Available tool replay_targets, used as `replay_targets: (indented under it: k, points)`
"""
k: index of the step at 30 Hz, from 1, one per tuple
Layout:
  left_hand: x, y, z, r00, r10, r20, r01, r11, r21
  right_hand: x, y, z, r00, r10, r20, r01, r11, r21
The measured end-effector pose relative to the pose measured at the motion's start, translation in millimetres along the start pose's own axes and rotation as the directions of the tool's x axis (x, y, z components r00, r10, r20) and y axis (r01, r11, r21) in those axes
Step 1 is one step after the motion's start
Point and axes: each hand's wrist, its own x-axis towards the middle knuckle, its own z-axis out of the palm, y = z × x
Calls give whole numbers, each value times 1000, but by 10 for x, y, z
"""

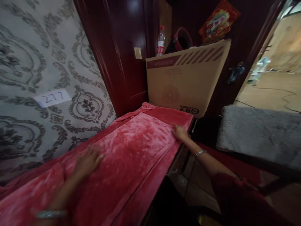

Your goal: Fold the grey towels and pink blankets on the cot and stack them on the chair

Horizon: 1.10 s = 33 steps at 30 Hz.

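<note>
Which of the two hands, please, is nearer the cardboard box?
The right hand, at a far corner of the folded red cloth; the left hand is over the same cloth, farther from the cardboard box.

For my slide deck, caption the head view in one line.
Left hand on a red plush cloth, right hand at its edge, a cardboard box standing beyond.

Left hand, blurred, lay on folded red plush cloth; right hand touched its far corner. Cardboard box stood beyond, bottle at its top edge; paper marked 277 was on patterned wall.
</note>
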Motion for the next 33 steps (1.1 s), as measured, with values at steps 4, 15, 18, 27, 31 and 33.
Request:
replay_targets:
  k: [4, 15, 18, 27, 31, 33]
  points:
    - [92, 351, 136, 975, 163, 153, -174, 983, 59, 39, 109, 21, 997, 61, 37, -60, 998, -24]
    - [622, 500, 298, 981, 185, 66, -187, 982, 36, 213, 459, 121, 985, 148, 94, -163, 968, 190]
    - [1231, 703, 268, 989, 123, 86, -120, 992, -41, 216, 540, 174, 984, 156, 91, -173, 958, 228]
    - [2679, 1427, 598, 991, -37, 130, 93, 886, -454, 186, 707, 343, 988, 156, 15, -150, 910, 387]
    - [3078, 1639, 739, 993, -40, 114, 101, 794, -600, 144, 732, 362, 983, 183, -15, -156, 873, 463]
    - [3220, 1730, 806, 992, -38, 120, 110, 727, -678, 113, 737, 368, 983, 182, -30, -143, 853, 502]
